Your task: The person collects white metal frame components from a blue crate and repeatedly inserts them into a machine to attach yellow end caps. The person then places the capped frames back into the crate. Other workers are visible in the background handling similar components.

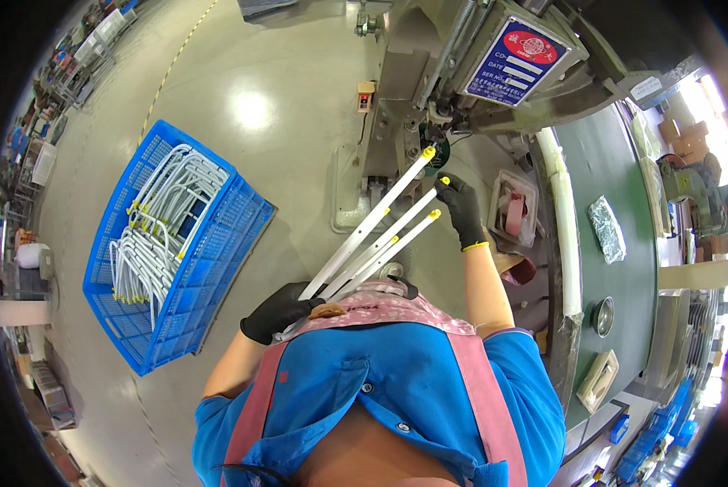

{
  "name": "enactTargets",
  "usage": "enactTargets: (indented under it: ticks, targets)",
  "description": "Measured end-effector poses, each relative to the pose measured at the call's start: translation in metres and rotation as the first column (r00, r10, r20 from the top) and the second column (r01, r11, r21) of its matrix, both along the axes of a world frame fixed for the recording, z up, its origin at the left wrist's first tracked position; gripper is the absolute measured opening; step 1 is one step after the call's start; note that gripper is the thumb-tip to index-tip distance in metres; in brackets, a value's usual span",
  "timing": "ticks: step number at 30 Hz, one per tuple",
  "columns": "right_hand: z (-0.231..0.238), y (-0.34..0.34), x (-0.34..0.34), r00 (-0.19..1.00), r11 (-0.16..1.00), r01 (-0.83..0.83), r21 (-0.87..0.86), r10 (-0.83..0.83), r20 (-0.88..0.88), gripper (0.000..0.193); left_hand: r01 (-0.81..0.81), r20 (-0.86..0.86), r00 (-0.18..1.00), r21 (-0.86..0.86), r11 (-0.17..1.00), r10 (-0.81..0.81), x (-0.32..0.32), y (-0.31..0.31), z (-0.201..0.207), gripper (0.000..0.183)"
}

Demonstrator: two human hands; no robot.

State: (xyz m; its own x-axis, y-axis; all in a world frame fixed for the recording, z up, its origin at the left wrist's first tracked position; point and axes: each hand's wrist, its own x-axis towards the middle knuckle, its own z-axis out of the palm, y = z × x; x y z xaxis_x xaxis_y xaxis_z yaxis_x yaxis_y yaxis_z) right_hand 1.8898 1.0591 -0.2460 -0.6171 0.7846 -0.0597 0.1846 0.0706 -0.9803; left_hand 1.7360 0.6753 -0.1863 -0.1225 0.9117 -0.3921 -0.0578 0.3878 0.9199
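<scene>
My left hand, in a black glove, grips the near ends of a bundle of white tubes with yellow end caps. The tubes slant up and to the right toward the grey machine. The topmost tube's yellow tip reaches the machine's working point. My right hand, also in a black glove, is at the far end of the bundle, its fingers on the tip of one tube near the machine.
A blue plastic crate with several bent white tubes stands on the floor at my left. A green-topped bench runs along the right, with a white tube along its edge, a small tray and a metal cup.
</scene>
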Motion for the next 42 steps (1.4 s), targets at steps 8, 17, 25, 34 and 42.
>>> enactTargets:
  ticks: [8, 17, 25, 34, 42]
  targets:
    - [0.049, -0.008, -0.01, 0.998, 0.983, 0.062, 0.17, -0.062, -0.005, 0.031, -0.045, -0.064, 0.997, -0.009, 0.999, 0.045, 0.006, 0.002, 0.021, 0.028]
    - [0.094, -0.014, -0.044, 0.996, 0.933, -0.018, 0.36, 0.049, -0.076, 0.03, -0.155, 0.023, 0.987, -0.057, 0.986, 0.157, 0.01, -0.01, 0.024, 0.038]
    - [0.083, -0.008, -0.055, 1.0, 0.946, -0.025, 0.322, 0.029, -0.007, 0.031, -0.174, -0.041, 0.984, -0.002, 0.985, 0.173, 0.016, -0.005, 0.016, 0.033]
    - [0.07, 0.001, -0.055, 0.996, 0.964, -0.078, 0.252, 0.062, 0.071, 0.034, -0.006, -0.113, 0.994, -0.026, 1.0, 0.003, 0.011, -0.013, 0.051, 0.033]
    - [0.035, -0.001, -0.018, 0.956, 0.955, -0.277, 0.103, 0.263, 0.131, 0.042, -0.117, 0.057, 0.991, -0.029, 0.993, 0.118, 0.011, -0.014, 0.023, 0.036]
